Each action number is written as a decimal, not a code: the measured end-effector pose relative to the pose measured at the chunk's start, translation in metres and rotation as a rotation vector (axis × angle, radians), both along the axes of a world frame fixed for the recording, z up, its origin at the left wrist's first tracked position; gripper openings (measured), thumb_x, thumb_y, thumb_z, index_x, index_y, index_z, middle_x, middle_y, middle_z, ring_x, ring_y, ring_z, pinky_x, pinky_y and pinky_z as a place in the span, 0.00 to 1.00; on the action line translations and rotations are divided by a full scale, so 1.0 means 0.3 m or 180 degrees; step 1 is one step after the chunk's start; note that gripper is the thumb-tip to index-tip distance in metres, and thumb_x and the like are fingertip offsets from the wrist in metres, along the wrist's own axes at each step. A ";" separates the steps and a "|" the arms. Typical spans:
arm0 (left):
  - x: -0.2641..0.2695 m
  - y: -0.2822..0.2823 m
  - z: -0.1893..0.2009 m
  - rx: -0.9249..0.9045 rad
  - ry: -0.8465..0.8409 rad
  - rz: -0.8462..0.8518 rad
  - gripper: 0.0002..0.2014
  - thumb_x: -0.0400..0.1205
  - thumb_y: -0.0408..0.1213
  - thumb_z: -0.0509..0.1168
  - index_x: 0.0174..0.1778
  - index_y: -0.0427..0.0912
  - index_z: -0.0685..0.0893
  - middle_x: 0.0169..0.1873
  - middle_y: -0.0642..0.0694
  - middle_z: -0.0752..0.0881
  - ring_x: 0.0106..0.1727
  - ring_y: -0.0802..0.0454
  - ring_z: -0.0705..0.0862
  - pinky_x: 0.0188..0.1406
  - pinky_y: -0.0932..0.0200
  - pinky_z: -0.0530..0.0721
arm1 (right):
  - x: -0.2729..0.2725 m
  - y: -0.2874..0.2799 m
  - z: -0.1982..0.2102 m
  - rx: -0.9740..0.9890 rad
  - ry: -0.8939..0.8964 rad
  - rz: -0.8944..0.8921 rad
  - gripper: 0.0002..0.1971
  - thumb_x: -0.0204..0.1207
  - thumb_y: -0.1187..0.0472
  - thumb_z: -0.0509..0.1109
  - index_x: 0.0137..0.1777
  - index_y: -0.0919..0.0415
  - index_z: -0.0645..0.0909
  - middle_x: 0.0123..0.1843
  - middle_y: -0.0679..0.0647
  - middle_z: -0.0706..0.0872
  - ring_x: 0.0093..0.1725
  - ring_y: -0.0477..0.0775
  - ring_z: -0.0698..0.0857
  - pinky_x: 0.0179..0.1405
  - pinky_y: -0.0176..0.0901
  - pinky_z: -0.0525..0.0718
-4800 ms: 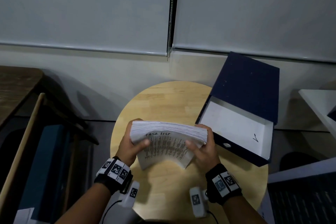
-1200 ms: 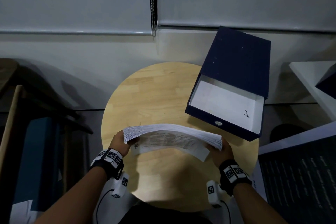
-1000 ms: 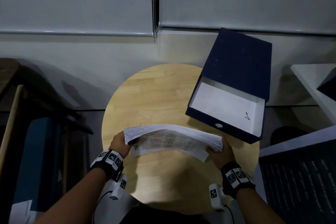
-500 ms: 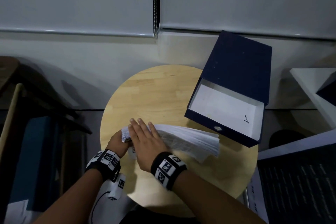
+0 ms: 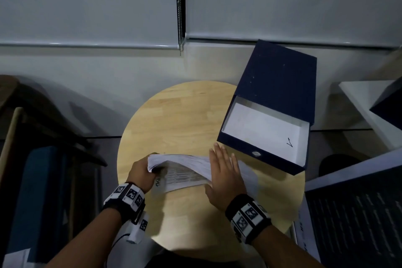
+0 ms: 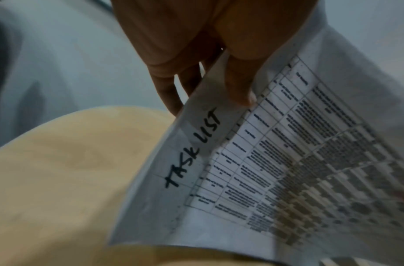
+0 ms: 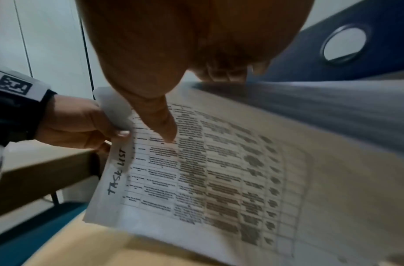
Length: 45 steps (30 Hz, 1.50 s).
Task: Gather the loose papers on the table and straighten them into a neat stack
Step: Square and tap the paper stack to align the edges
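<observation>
A thick stack of papers (image 5: 185,172) stands on its long edge on the round wooden table (image 5: 185,115), with a printed sheet marked "TASK LIST" (image 6: 194,151) facing me. My left hand (image 5: 150,169) grips the stack's left end, thumb on the front sheet and fingers behind, as the left wrist view shows for my left hand (image 6: 203,93). My right hand (image 5: 219,165) lies flat with straight fingers over the stack's top edge, right of its middle. In the right wrist view my right hand (image 7: 196,106) has its thumb down on the printed stack (image 7: 219,171). The sheets fan unevenly at the right end.
An open dark blue box file (image 5: 272,104) lies at the table's back right, close behind my right hand, and overhangs the rim. A dark board (image 5: 359,213) stands at the lower right, a white shelf (image 5: 369,104) further right, and dark furniture (image 5: 43,180) on the left.
My right hand let go of the stack's right end, crossed to the left end, and has now slid rightward along the top edge. The left hand keeps its grip.
</observation>
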State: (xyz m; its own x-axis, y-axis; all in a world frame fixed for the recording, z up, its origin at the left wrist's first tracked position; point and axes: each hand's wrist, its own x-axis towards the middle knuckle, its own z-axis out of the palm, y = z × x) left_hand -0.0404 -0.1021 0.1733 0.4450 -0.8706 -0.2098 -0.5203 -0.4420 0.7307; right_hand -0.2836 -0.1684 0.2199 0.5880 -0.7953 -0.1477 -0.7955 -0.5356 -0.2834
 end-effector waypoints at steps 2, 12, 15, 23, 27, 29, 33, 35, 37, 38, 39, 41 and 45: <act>-0.029 -0.002 0.094 -0.0375 -0.0501 -0.0386 0.11 0.76 0.31 0.65 0.51 0.45 0.88 0.46 0.43 0.91 0.48 0.41 0.88 0.42 0.57 0.78 | 0.020 0.013 0.040 -0.0200 -0.0332 0.0206 0.44 0.72 0.51 0.67 0.85 0.57 0.48 0.88 0.53 0.48 0.87 0.56 0.48 0.85 0.60 0.45; -0.064 -0.051 0.444 -0.1443 -0.2158 -0.0780 0.19 0.76 0.52 0.66 0.61 0.53 0.77 0.56 0.54 0.86 0.57 0.49 0.84 0.63 0.46 0.75 | -0.009 -0.080 0.195 0.0243 -0.2420 -0.0478 0.12 0.75 0.68 0.70 0.53 0.50 0.82 0.41 0.45 0.89 0.40 0.42 0.88 0.36 0.39 0.85; 0.032 -0.024 0.381 -0.1485 -0.0765 0.0119 0.44 0.63 0.63 0.76 0.73 0.50 0.69 0.70 0.49 0.78 0.69 0.51 0.78 0.71 0.45 0.75 | -0.040 -0.109 0.214 0.0989 -0.3326 -0.0824 0.15 0.74 0.70 0.74 0.51 0.48 0.84 0.46 0.46 0.92 0.48 0.48 0.90 0.47 0.43 0.87; -0.055 -0.069 0.328 -0.1550 0.1916 -0.0005 0.35 0.68 0.47 0.78 0.68 0.35 0.78 0.58 0.50 0.89 0.62 0.49 0.86 0.64 0.54 0.83 | -0.023 -0.102 0.099 0.1434 -0.3724 -0.1343 0.22 0.77 0.73 0.71 0.63 0.47 0.78 0.57 0.43 0.90 0.60 0.42 0.87 0.60 0.41 0.84; -0.125 -0.038 0.252 -0.1481 0.1309 0.0115 0.33 0.66 0.63 0.74 0.64 0.51 0.78 0.55 0.66 0.87 0.59 0.65 0.84 0.56 0.67 0.81 | -0.002 -0.051 -0.007 0.1449 -0.3092 -0.1668 0.25 0.81 0.63 0.68 0.76 0.57 0.67 0.61 0.46 0.85 0.58 0.36 0.85 0.54 0.27 0.81; -0.155 -0.018 0.220 -0.1443 0.1347 0.0239 0.31 0.64 0.62 0.75 0.60 0.56 0.78 0.53 0.69 0.87 0.55 0.70 0.85 0.54 0.65 0.82 | -0.002 -0.026 -0.056 0.1439 -0.2693 -0.1723 0.29 0.80 0.57 0.69 0.79 0.58 0.65 0.67 0.52 0.83 0.67 0.53 0.83 0.63 0.42 0.81; -0.156 -0.016 0.248 -0.1909 0.1401 0.0484 0.30 0.62 0.63 0.76 0.52 0.51 0.77 0.45 0.67 0.88 0.45 0.72 0.85 0.44 0.76 0.80 | -0.008 -0.028 -0.013 0.1220 -0.3018 -0.1620 0.35 0.74 0.56 0.76 0.78 0.57 0.66 0.69 0.49 0.82 0.69 0.51 0.81 0.68 0.48 0.79; -0.146 -0.025 0.277 -0.2150 0.1274 0.0473 0.26 0.66 0.58 0.74 0.51 0.45 0.77 0.42 0.59 0.86 0.42 0.70 0.83 0.42 0.75 0.79 | -0.002 -0.043 0.051 0.1042 -0.3456 -0.1439 0.31 0.70 0.50 0.77 0.72 0.53 0.72 0.63 0.48 0.86 0.63 0.51 0.85 0.61 0.48 0.84; -0.142 -0.034 0.296 -0.2296 0.1137 0.0508 0.23 0.72 0.55 0.67 0.50 0.39 0.76 0.41 0.56 0.81 0.40 0.69 0.80 0.42 0.75 0.77 | 0.014 -0.056 0.100 0.0901 -0.3733 -0.1362 0.25 0.69 0.45 0.75 0.63 0.52 0.76 0.54 0.49 0.87 0.54 0.51 0.88 0.53 0.48 0.87; -0.144 -0.040 0.300 -0.2290 0.1075 0.0582 0.22 0.74 0.55 0.65 0.49 0.38 0.76 0.40 0.56 0.80 0.40 0.68 0.79 0.42 0.74 0.76 | 0.027 -0.059 0.116 0.0867 -0.3793 -0.1396 0.22 0.69 0.43 0.74 0.59 0.52 0.77 0.50 0.49 0.88 0.50 0.50 0.88 0.50 0.47 0.87; -0.146 -0.047 0.302 -0.2249 0.1016 0.0675 0.20 0.77 0.54 0.63 0.48 0.38 0.77 0.39 0.58 0.81 0.39 0.69 0.79 0.42 0.74 0.76 | 0.039 -0.058 0.131 0.0849 -0.3804 -0.1465 0.20 0.69 0.41 0.72 0.56 0.50 0.78 0.47 0.48 0.88 0.47 0.48 0.88 0.48 0.44 0.87; -0.154 -0.062 0.299 -0.2154 0.0950 0.0881 0.15 0.81 0.49 0.61 0.46 0.38 0.78 0.34 0.63 0.83 0.36 0.69 0.80 0.39 0.77 0.75 | 0.057 -0.060 0.146 0.0715 -0.3739 -0.1669 0.17 0.71 0.39 0.70 0.51 0.50 0.78 0.44 0.46 0.87 0.44 0.41 0.86 0.45 0.37 0.84; -0.160 -0.081 0.307 -0.2109 0.0960 0.1188 0.11 0.84 0.37 0.59 0.40 0.35 0.78 0.26 0.64 0.80 0.30 0.69 0.77 0.30 0.80 0.72 | 0.080 -0.072 0.159 0.0819 -0.3776 -0.2211 0.14 0.79 0.44 0.66 0.41 0.54 0.79 0.35 0.50 0.82 0.35 0.48 0.80 0.38 0.42 0.78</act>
State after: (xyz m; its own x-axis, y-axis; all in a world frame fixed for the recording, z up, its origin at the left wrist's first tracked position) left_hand -0.0884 -0.1265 0.2653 0.7368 -0.6616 0.1394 -0.1636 0.0256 0.9862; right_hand -0.2597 -0.1900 0.2677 -0.0345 -0.9989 -0.0305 -0.0930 0.0336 -0.9951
